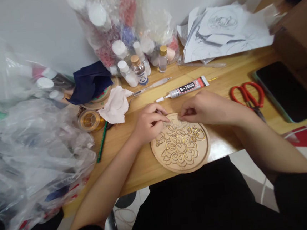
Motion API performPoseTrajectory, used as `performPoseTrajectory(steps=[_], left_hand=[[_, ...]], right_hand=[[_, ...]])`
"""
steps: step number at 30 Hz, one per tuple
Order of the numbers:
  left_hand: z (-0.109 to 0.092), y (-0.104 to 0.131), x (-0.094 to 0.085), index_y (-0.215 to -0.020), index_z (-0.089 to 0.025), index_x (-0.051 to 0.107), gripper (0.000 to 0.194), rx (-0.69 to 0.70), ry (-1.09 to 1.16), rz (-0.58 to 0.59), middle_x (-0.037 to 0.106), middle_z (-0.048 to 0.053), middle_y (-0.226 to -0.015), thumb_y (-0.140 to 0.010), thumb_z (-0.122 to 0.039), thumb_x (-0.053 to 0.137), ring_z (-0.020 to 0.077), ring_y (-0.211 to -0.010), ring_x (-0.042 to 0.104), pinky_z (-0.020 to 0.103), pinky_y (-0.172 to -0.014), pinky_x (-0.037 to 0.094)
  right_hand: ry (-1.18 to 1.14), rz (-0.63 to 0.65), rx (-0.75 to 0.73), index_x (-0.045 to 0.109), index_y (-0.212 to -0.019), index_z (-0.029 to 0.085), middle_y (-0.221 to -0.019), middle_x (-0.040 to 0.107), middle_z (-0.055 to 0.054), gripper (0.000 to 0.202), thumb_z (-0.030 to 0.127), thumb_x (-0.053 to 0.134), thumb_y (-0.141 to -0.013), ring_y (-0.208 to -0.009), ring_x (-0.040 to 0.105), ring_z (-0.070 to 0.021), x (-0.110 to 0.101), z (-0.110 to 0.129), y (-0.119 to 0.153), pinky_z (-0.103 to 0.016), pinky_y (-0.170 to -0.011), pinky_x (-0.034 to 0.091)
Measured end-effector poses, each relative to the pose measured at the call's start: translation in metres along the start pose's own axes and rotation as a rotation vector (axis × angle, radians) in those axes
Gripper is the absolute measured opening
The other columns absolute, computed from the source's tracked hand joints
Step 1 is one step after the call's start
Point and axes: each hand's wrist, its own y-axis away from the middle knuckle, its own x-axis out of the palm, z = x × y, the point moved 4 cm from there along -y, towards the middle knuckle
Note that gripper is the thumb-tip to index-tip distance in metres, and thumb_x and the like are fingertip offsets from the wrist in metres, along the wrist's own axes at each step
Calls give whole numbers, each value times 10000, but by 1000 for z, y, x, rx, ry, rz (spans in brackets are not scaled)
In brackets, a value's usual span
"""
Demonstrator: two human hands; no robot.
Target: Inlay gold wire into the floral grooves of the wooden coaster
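Observation:
A round wooden disc (183,164) with a raised rim lies at the table's front edge. Gold wire outlines (181,147) form a large flower and smaller motifs on it; near the top, drawn lines show without gold. My left hand (152,122) rests at the upper left rim, fingers curled and tips close together on the surface. Across from it, my right hand (205,108) is closed in a pinch at the upper right rim. Whatever lies between the fingertips of either hand is too small to make out. A B-7000 glue tube (187,87) lies just behind both hands.
Red-handled pliers (248,96) and a phone (288,90) lie to the right. A wire spool (91,120), green pencil (102,142) and pale cloth (116,104) are left. Small bottles (139,71), plastic bags (32,140) and paper sheets (224,30) line the back and left.

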Motion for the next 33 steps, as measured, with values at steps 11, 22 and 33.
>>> performPoseTrajectory(steps=[11, 22, 33], left_hand=[[-1, -1, 0, -743, -197, 736, 299, -3, -9, 13, 668, 39, -881, -748, -16, 498, 143, -814, 637, 305, -732, 551], [1, 0, 1, -784, -180, 700, 262, -54, -27, -34, 675, 28, -863, -786, 7, 516, 127, -817, 643, 278, -734, 532], [0, 0, 1, -792, -174, 702, 255, -52, -25, -37, 665, 27, -849, -791, 12, 527, 117, -792, 637, 268, -720, 523]], right_hand=[[-5, -3, -15, 714, -736, 180, -603, 629, 4, 166, 249, 589, -819, -524, 483, -95, -1, 2, 0, -262, -546, 275], [118, -18, -73, 730, -817, 169, -708, 668, -41, 173, 194, 559, -835, -614, 501, -125, 4, 9, -2, -273, -580, 245], [80, 30, -24, 710, -789, 157, -672, 656, -21, 133, 163, 583, -825, -587, 474, -102, -2, 7, 1, -279, -581, 246]])
